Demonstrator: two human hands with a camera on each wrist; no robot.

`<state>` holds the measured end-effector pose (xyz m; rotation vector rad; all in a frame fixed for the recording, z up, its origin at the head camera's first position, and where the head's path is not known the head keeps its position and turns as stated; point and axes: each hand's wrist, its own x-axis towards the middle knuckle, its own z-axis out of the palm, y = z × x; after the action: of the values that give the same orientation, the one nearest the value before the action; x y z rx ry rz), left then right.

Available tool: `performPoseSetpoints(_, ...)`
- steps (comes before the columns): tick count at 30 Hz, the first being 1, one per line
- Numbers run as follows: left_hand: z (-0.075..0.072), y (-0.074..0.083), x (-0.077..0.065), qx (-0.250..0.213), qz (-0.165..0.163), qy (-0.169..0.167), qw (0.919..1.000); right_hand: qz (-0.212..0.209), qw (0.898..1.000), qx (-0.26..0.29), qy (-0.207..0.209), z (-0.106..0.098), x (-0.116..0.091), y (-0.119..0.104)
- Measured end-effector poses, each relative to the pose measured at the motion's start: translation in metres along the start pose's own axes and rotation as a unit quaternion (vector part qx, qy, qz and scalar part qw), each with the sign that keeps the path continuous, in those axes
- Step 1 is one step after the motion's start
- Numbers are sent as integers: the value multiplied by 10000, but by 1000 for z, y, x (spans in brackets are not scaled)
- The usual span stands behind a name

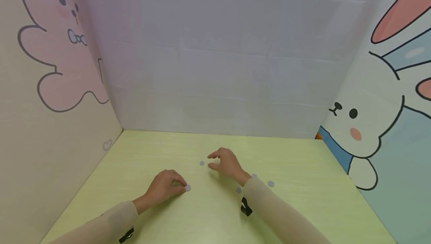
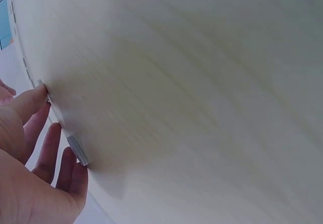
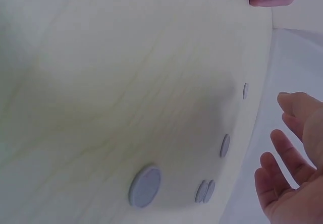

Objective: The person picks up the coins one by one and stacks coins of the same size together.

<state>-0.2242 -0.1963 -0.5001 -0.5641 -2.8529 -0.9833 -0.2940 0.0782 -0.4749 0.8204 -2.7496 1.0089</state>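
My left hand (image 1: 165, 187) pinches a small round grey disc (image 1: 188, 188) between thumb and fingertips, low at the table surface. In the left wrist view that disc (image 2: 41, 83) shows edge-on at the thumb tip. A second, thicker-looking grey piece (image 2: 77, 151) is beside the other fingers; whether they touch it I cannot tell, and the hand hides it from the head view. Above the table, my right hand (image 1: 227, 162) is held with thumb and fingers apart and nothing between them. A grey disc (image 1: 202, 163) lies just left of its fingertips.
More grey discs lie flat around the right forearm: one (image 1: 271, 184) to its right, one (image 1: 254, 176) by the cuff, one (image 1: 239, 190) to its left. The pale yellow table (image 1: 161, 146) meets a plain back sheet (image 1: 219, 68) and printed side sheets.
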Motion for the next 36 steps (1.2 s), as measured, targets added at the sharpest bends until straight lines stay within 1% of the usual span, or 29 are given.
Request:
performPoseSetpoints(5,0,2,0,-8,-24,-16,10000,-78,10000,-10,-40,1,7,4)
performPoseSetpoints(7,0,2,0,-5,-48,-24,10000,-47,9999,-24,-95,4,11,5)
performPoseSetpoints(13,0,0,1,-18,-107,-53,9999,266,9986,-344,-303,17,21,10)
performPoseSetpoints(19,0,-2,3,40,-94,-85,9999,515,9970,-488,-321,23,27,7)
performPoseSetpoints(24,0,-3,4,36,-9,-83,10000,624,9918,-1058,-341,28,29,5)
performPoseSetpoints(26,1,-3,4,18,25,-86,10000,717,9899,-1180,-332,30,30,4)
performPoseSetpoints(31,0,-4,4,23,40,-79,10000,862,9883,-1214,-319,33,31,3)
performPoseSetpoints(36,0,-4,4,19,18,-97,9999,867,9864,-1331,-420,35,31,2)
